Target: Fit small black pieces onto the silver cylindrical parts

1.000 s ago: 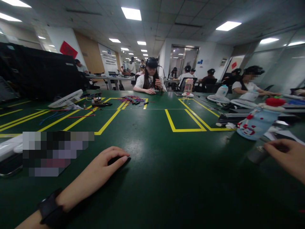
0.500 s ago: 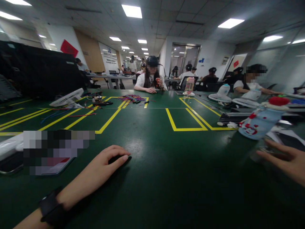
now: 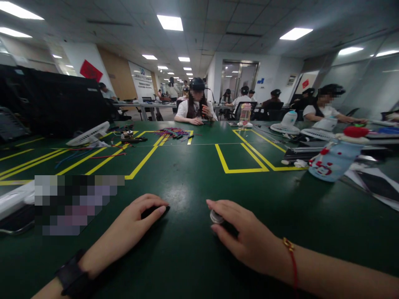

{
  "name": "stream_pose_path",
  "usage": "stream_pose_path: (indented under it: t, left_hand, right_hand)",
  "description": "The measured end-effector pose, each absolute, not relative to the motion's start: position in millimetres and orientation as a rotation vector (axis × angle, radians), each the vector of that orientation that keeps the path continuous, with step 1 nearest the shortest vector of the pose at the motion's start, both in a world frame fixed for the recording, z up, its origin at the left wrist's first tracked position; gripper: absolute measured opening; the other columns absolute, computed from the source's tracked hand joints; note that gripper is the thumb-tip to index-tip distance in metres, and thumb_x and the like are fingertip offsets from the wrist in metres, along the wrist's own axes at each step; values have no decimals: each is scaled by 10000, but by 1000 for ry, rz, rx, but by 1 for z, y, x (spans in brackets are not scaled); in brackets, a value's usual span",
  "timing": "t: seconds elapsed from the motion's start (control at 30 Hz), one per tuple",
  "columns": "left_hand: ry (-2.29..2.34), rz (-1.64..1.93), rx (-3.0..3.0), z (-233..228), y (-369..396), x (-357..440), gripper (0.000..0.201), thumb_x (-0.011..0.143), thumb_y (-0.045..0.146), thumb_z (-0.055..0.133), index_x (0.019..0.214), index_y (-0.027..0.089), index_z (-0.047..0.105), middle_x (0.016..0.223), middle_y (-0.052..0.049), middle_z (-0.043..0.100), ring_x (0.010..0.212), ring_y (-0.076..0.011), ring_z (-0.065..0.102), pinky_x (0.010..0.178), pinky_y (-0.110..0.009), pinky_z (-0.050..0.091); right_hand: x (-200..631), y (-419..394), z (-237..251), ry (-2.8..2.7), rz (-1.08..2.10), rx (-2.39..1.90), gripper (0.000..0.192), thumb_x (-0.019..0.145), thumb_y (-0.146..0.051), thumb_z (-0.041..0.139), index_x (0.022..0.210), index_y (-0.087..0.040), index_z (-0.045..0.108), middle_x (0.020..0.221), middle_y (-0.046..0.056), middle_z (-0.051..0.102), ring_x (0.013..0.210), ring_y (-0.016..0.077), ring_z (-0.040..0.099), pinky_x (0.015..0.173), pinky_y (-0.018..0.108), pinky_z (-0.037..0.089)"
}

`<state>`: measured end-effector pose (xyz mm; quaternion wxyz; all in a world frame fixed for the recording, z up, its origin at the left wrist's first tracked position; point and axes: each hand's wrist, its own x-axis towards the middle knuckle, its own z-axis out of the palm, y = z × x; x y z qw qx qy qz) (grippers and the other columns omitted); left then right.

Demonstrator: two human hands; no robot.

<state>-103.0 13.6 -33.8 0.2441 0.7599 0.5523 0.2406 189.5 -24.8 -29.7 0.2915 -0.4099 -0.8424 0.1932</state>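
Observation:
My left hand (image 3: pixel 145 214) rests on the green table (image 3: pixel 183 265), its fingers loosely curved and the thumb apart from them. The shaded space under its fingers is too dark to make out, and nothing plainly shows in the hand. To the right, my right hand (image 3: pixel 243 230) has its thumb and fingers around a small, round, silvery thing (image 3: pixel 216 217) with a ridged edge. It looks like a disc or a small coil; the fingers cover part of it. The hand is low over the tabletop, or on it.
At the right stand a light blue bottle (image 3: pixel 336 160) with a red top and papers (image 3: pixel 370 187) with a dark device. A blurred-out item (image 3: pixel 77 207) lies left. Farther off are a bundle of wires (image 3: pixel 174 132), a white fan (image 3: pixel 89 133) and a seated person (image 3: pixel 195 108).
My right hand has come from the right edge, beside the bottle, to the middle of the table with the silvery round thing. My left hand has hardly moved.

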Motion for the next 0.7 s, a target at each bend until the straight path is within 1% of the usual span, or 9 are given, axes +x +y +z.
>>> stream_pose_path:
  t: [0.07,0.13,0.23,0.33,0.4,0.5,0.6,0.63,0.7]
  left_hand:
    - [1523,730,2089,-29,7,-88,270,897,446,499,1060,289,647,1119,-19,616,1061,-227,561,954,-389,426]
    - [1446,831,2134,-20,0,-62,245,903,405,504,1083,303,636,1125,-13,614,1057,-216,558,942,-378,432]
    - [1206,844,2219,-3,-9,-19,213,897,325,537,1076,296,648,1059,-10,628,978,-184,577,874,-327,460]
    - [1112,855,2206,8,-9,5,174,891,239,544,879,265,715,896,-2,639,834,-156,592,743,-275,474]
    - [1152,910,2166,7,-6,5,174,885,229,554,853,255,723,868,-3,633,806,-151,589,712,-265,469]
    - [1223,899,2144,-5,0,-8,151,877,273,578,899,272,727,896,-4,633,836,-159,588,742,-277,471]
    - [1267,726,2239,-24,3,-16,138,852,298,615,902,307,743,949,-4,642,900,-183,580,806,-320,462]
    - [1276,667,2278,-29,4,-17,143,848,300,619,909,323,746,974,-3,643,920,-191,576,822,-335,456]
    - [1276,596,2318,-35,5,-18,167,853,308,609,947,346,742,1013,-3,638,951,-200,570,843,-348,450]
  right_hand:
    - [188,-24,-40,-2136,609,-1112,723,813,-306,607,1428,-287,228,1318,19,481,1169,117,492,1039,300,410]
    - [190,-22,-48,-2050,702,-1140,832,767,-293,665,1427,-297,158,1262,12,520,1099,110,534,992,297,443]
    - [191,-19,-50,-2019,772,-1154,779,767,-270,669,1385,-306,196,1133,-17,587,998,100,574,916,290,470]
    - [193,-18,-46,-2006,782,-1180,759,754,-268,687,1359,-307,230,1114,-28,597,989,97,577,900,274,465]
    - [196,-18,-42,-2016,761,-1193,712,759,-261,679,1338,-315,269,1110,-38,594,984,88,573,890,252,460]
    - [201,-19,-38,-2055,689,-1197,565,766,-243,651,1258,-317,383,1114,-47,577,966,76,561,862,220,457]
    - [201,-21,-36,-2077,644,-1208,420,767,-234,628,1154,-286,473,1078,-42,576,927,71,558,821,200,465]
    - [200,-21,-36,-2080,641,-1217,400,770,-240,622,1142,-278,481,1065,-38,579,917,72,561,813,197,470]
    - [203,-21,-37,-2070,606,-1253,444,782,-273,616,1197,-278,458,1091,-24,580,936,81,570,825,205,480]
